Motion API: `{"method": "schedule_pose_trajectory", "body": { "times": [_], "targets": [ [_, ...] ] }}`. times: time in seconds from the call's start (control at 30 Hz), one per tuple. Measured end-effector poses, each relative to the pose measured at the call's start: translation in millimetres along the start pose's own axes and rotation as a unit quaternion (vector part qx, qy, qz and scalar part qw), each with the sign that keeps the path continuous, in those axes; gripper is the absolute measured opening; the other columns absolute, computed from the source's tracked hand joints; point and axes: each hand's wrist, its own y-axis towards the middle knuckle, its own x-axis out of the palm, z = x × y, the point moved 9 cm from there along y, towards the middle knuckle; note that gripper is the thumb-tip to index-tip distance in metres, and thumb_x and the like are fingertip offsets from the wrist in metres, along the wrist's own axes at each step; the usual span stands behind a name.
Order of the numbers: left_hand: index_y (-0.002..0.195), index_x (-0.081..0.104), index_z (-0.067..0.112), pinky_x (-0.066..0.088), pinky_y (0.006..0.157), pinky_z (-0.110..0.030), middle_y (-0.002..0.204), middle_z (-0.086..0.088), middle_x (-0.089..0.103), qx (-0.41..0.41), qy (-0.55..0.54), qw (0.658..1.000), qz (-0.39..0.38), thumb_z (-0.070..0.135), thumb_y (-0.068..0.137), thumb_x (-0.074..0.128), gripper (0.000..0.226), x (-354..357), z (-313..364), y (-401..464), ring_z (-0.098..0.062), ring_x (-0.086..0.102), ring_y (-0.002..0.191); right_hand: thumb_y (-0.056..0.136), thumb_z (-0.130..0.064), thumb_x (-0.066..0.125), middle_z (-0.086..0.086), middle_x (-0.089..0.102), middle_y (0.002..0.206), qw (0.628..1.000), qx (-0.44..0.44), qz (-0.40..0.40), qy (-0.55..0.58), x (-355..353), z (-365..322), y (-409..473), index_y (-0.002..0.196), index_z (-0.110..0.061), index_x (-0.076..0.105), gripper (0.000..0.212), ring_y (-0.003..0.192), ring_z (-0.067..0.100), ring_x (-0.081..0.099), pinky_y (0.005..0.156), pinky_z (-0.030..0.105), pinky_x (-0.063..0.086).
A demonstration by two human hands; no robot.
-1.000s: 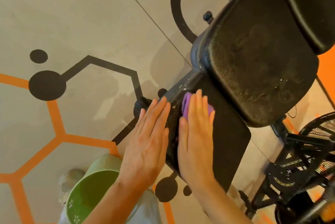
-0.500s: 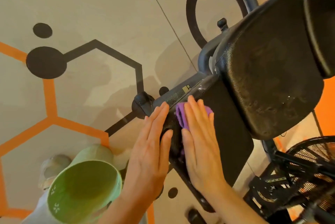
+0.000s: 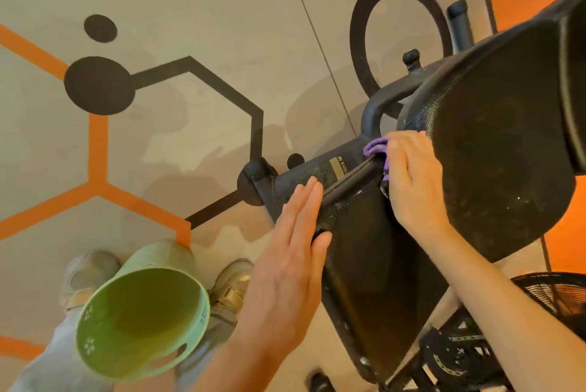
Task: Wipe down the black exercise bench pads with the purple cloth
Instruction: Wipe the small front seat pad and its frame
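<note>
The bench has a narrow black pad [image 3: 364,264] in front of me and a wider black pad [image 3: 494,169] above it to the right. My right hand [image 3: 412,188] is at the narrow pad's top end, where it meets the wide pad. Its fingers curl over the bunched purple cloth [image 3: 375,148] and press it onto the pad's edge. My left hand [image 3: 285,271] lies flat with straight fingers against the narrow pad's left side, thumb on the pad's edge.
A green bucket [image 3: 142,318] hangs tilted at the lower left, above my shoes [image 3: 234,283]. The bench's black frame tube [image 3: 317,172] with a warning label runs left to a foot. A fan bike [image 3: 555,296] stands at the lower right.
My right hand has slid the cloth up the narrow pad to its top end and its fingers have curled over it. My left hand stays flat on the pad's side.
</note>
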Motion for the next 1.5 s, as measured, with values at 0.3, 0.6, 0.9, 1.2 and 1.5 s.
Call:
{"method": "schedule_pose_trajectory", "body": {
  "times": [0.3,0.6,0.9,1.2,1.5],
  "targets": [
    [0.136,-0.023,0.064,0.001,0.113,-0.004,0.149,0.042,-0.018,0.004,-0.017,1.0,-0.01,0.063,0.09,0.003,0.053,0.6,0.3,-0.2,0.018,-0.007,0.142,0.103,-0.022,0.034,-0.004,0.063,0.096,0.996,-0.054,-0.006,-0.069,11.7,-14.0,-15.3,0.101,-0.019,0.066,0.032,0.101,0.004,0.057,0.12,0.036,0.02],
    [0.152,-0.007,0.046,0.007,0.121,-0.014,0.16,0.031,-0.008,0.019,-0.042,0.999,-0.02,0.052,0.101,0.014,0.056,2.0,0.9,-3.3,0.011,-0.001,0.147,0.102,-0.022,0.035,-0.003,0.063,0.12,0.984,-0.168,-0.033,-0.04,30.0,-68.5,-67.9,0.117,-0.011,0.064,0.035,0.123,0.01,0.053,0.119,0.038,0.022],
    [0.157,0.006,0.032,0.008,0.117,-0.008,0.163,0.022,0.007,0.016,-0.086,0.996,-0.021,0.048,0.102,0.019,0.058,-3.3,-6.5,-7.0,0.007,0.007,0.148,0.102,-0.027,0.036,0.003,0.049,0.144,0.996,-0.083,0.012,0.029,43.6,-70.4,-108.9,0.141,-0.021,0.04,0.04,0.135,0.025,0.045,0.115,0.051,0.028],
    [0.152,0.025,0.037,0.026,0.114,-0.011,0.149,0.034,0.034,-0.058,-0.157,0.985,0.035,0.05,0.099,0.026,0.055,-5.3,-23.6,-28.9,0.015,0.028,0.138,0.101,-0.023,0.038,-0.008,0.058,0.126,0.998,-0.045,0.052,-0.013,46.3,-85.2,-94.2,0.115,-0.014,0.065,0.032,0.134,0.007,0.041,0.118,0.044,0.025],
    [0.148,0.003,0.058,0.005,0.107,0.004,0.143,0.052,0.011,-0.118,-0.159,0.98,-0.023,0.054,0.094,0.016,0.055,2.1,-27.6,-49.0,0.03,0.006,0.134,0.098,-0.028,0.036,-0.007,0.064,0.088,0.998,-0.028,0.055,-0.016,29.8,-68.1,-60.5,0.087,-0.018,0.066,0.034,0.1,0.003,0.059,0.119,0.046,0.021]
  ]
}}
